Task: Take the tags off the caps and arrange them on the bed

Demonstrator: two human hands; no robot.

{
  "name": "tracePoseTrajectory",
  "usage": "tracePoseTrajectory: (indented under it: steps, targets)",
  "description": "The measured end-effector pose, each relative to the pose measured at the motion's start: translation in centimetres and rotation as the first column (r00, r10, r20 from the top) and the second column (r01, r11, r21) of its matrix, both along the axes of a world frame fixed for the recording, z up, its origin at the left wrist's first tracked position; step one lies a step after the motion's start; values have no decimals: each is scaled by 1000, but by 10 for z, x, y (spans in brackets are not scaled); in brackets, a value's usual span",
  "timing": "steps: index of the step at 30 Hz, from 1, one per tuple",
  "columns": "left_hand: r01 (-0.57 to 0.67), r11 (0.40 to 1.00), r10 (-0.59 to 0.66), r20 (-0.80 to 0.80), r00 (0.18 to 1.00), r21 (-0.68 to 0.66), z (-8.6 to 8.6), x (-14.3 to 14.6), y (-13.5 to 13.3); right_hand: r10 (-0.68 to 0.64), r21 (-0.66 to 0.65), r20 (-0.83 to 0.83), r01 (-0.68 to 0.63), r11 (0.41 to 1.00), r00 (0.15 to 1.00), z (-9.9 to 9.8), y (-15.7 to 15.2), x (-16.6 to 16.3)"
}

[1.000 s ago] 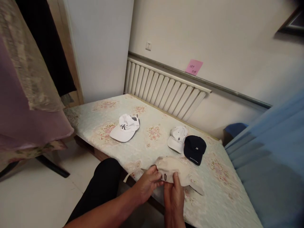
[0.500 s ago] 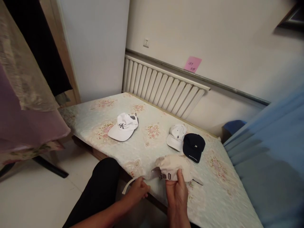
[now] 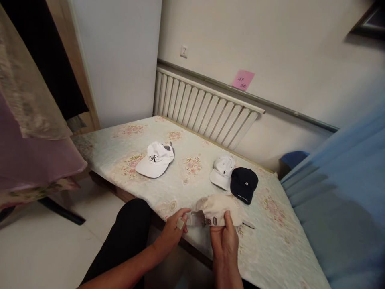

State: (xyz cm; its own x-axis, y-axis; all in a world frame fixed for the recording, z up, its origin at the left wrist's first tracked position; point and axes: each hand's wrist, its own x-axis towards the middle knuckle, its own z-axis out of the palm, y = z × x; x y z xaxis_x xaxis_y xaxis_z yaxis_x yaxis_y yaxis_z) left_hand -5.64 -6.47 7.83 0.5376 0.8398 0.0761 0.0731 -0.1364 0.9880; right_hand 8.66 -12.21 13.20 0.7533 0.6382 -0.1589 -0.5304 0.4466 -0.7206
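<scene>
A beige cap [image 3: 218, 206] lies at the near edge of the bed, its back facing me. My right hand [image 3: 226, 243] pinches the rear of the cap by the metal buckle. My left hand [image 3: 173, 230] is closed on the cap's adjusting strap [image 3: 192, 218], just left of the buckle. Further back lie a white cap with a black logo [image 3: 155, 159], a small white cap [image 3: 222, 172] and a dark navy cap [image 3: 244, 184], the last two side by side.
The caps rest on a mattress with a pale floral cover [image 3: 186, 176]. A white radiator [image 3: 204, 108] runs along the wall behind. Blue fabric [image 3: 343, 192] hangs at the right, pink and beige cloth [image 3: 33, 140] at the left. My dark-trousered knee [image 3: 132, 224] is below the bed edge.
My left hand drew the strap out to the left, away from the cap, then came back close to the buckle. The right hand stayed on the cap's rear.
</scene>
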Motion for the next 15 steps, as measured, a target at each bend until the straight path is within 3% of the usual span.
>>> tracePoseTrajectory:
  steps: [6, 10, 15]
  targets:
    - [-45, 999, 43, 93, 995, 13, 14, 8, 4, 0, 13, -4, 1, 1000, 1000, 9, 2, 4]
    - [-89, 996, 86, 88, 992, 23, -6, 16, 4, 24, 38, -12, -23, 999, 1000, 14, 4, 3]
    - [32, 999, -30, -58, 998, 35, -33, 24, -7, 33, 38, -33, -32, 999, 999, 16, 7, 1]
